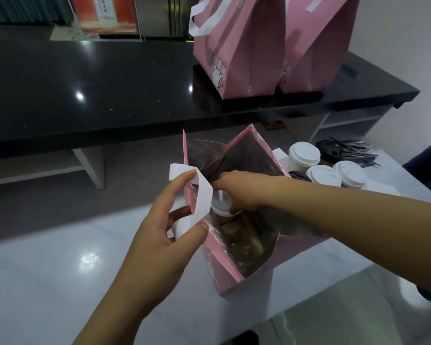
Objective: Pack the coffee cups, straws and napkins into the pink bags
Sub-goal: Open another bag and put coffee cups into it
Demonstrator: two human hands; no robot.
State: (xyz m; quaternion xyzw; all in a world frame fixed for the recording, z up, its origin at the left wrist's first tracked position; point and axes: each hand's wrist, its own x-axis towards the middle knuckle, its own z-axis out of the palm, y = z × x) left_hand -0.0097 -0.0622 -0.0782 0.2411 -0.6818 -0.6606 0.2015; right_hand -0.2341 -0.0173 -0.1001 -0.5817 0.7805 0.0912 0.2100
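Nearest the lens, the left hand [159,227] pinches the white strap handle [197,192] of the open pink bag [237,267], fingers curled around the looped strap with the thumb pressed on its lower end, holding that side of the bag's mouth wide. Inside, against a shiny foil lining, stands a coffee cup [220,204] with a white lid, and the right hand [237,190] reaches down into the mouth with its fingers curled onto that lid's far edge; how firmly it grips cannot be told, since the fingertips are hidden behind the strap and the lid. Brownish shapes lie lower in the bag, too blurred to name. This bag stands on a pale grey table [60,257], its right wall just beside three more white-lidded cups [324,168] that stand close together. Behind those cups lies a loose heap of dark straws [353,150] next to a black round lid-like thing [332,151]. Past the table runs a black polished counter [97,90], and on its right end two closed pink bags [266,46] stand upright, touching side by side, each with white strap handles and a small white cartoon figure printed low on its face; no lettering on them can be read. At the top left an orange poster [105,13] bears a white panel of dark characters, too blurred to read.
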